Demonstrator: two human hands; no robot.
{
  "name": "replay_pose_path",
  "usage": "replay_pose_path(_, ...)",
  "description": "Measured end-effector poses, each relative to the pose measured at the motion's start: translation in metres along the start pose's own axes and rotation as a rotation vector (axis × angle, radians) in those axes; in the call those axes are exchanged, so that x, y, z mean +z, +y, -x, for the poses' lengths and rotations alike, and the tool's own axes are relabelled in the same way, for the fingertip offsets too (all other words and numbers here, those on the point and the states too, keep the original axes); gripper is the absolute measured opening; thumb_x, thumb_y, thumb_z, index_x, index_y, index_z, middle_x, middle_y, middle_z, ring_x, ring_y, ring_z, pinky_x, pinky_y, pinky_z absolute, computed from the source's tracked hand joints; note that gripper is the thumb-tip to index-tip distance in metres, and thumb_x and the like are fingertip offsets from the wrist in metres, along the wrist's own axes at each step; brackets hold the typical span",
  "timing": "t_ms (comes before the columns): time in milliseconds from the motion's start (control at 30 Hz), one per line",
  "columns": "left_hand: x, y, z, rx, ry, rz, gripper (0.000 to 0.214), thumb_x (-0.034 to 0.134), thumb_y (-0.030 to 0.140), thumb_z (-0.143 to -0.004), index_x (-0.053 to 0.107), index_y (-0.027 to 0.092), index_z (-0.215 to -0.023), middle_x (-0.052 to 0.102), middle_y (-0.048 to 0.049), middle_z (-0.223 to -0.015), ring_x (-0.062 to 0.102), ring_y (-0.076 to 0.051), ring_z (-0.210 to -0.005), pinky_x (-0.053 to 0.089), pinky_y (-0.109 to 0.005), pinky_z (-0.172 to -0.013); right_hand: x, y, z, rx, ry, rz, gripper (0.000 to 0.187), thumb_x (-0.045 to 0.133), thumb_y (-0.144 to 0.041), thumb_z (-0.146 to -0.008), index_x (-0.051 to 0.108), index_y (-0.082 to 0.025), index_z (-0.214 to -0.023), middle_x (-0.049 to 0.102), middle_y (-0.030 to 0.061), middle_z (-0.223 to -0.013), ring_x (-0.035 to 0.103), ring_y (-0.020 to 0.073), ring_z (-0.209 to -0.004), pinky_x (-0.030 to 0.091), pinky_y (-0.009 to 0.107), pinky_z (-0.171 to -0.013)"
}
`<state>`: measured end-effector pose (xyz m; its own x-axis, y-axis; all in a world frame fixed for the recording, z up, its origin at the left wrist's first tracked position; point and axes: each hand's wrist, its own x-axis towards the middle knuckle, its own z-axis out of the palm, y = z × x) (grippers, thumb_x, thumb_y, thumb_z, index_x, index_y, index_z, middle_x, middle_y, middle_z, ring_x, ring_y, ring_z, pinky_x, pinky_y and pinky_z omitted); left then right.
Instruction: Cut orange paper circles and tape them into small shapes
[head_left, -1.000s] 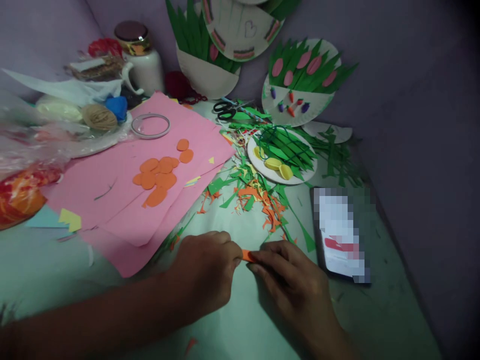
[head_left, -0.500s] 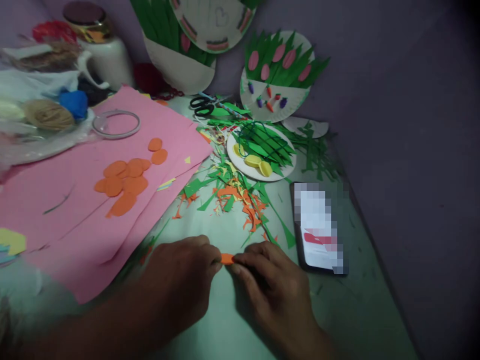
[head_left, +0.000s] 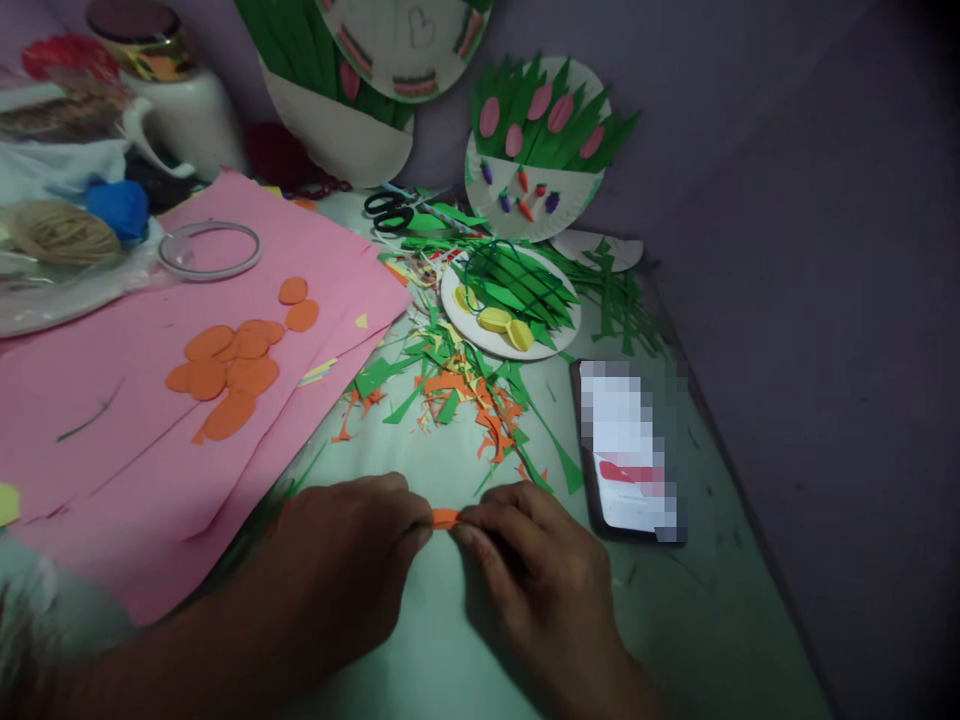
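Note:
Between my two hands a small orange paper piece (head_left: 446, 519) is pinched at both ends, just above the pale green tabletop. My left hand (head_left: 360, 560) grips its left end between thumb and curled fingers. At its right end, the thumb and fingertips of my right hand (head_left: 540, 570) close on it. Only a narrow strip shows, so whether it is folded I cannot tell. Several orange paper ovals (head_left: 251, 378) lie to the left on large pink sheets (head_left: 135, 440). Beyond my hands are orange and green paper scraps (head_left: 461, 385).
A paper plate (head_left: 480, 345) holds green strips and yellow ovals. Scissors (head_left: 390, 211) lie behind it. A phone (head_left: 630, 450) rests right of my hands. Decorated plates (head_left: 536, 190) lean on the wall. At left are a mug (head_left: 195, 120), a ring (head_left: 210, 250) and twine (head_left: 64, 232).
The whole scene has shifted slightly left in view as the camera turned. Both hands still pinch the orange paper piece, with hardly any change in grip.

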<state>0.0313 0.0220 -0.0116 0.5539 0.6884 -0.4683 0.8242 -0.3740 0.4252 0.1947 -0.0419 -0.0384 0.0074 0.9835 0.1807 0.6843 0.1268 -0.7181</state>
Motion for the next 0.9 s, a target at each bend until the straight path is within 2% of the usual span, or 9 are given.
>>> replay_pose_path(200, 0.007, -0.003, 0.002, 0.066, 0.064, -0.018, 0.028, 0.034, 0.025, -0.087, 0.055, 0.020, -0.069, 0.054, -0.0007, -0.067, 0.052, -0.017, -0.061, 0.027, -0.027, -0.053, 0.001, 0.000, 0.002, -0.013, -0.016, 0.033, 0.010, 0.058, -0.018, -0.080, 0.068, -0.019, -0.081, 0.063, 0.0047, -0.074, 0.059, 0.0174, -0.067, 0.045, 0.029, -0.057)
replay_pose_path(433, 0.007, -0.007, 0.003, 0.107, 0.084, 0.021, 0.024, 0.039, 0.022, -0.085, 0.052, 0.019, -0.065, 0.053, -0.0002, -0.065, 0.049, -0.014, -0.058, 0.026, -0.027, -0.053, 0.002, 0.005, 0.006, -0.026, -0.037, 0.067, 0.010, 0.057, -0.018, -0.081, 0.065, -0.021, -0.085, 0.061, 0.0035, -0.076, 0.059, 0.0168, -0.067, 0.045, 0.029, -0.058)
replay_pose_path(567, 0.012, -0.007, 0.003, 0.124, 0.152, 0.020, 0.023, 0.038, 0.021, -0.085, 0.051, 0.020, -0.066, 0.054, 0.0000, -0.065, 0.048, -0.015, -0.057, 0.024, -0.028, -0.052, 0.002, 0.003, 0.004, -0.036, -0.046, 0.097, 0.008, 0.056, -0.019, -0.081, 0.063, -0.021, -0.084, 0.061, 0.0032, -0.075, 0.058, 0.0171, -0.067, 0.045, 0.029, -0.057)
replay_pose_path(900, 0.008, 0.003, 0.001, 0.009, 0.139, 0.003, 0.025, 0.036, 0.027, -0.085, 0.054, 0.021, -0.068, 0.059, -0.0014, -0.068, 0.056, -0.018, -0.061, 0.027, -0.028, -0.052, 0.004, -0.001, 0.001, 0.028, -0.042, 0.101, 0.006, 0.056, -0.021, -0.079, 0.060, -0.021, -0.075, 0.058, 0.0021, -0.070, 0.057, 0.0177, -0.065, 0.043, 0.030, -0.057)
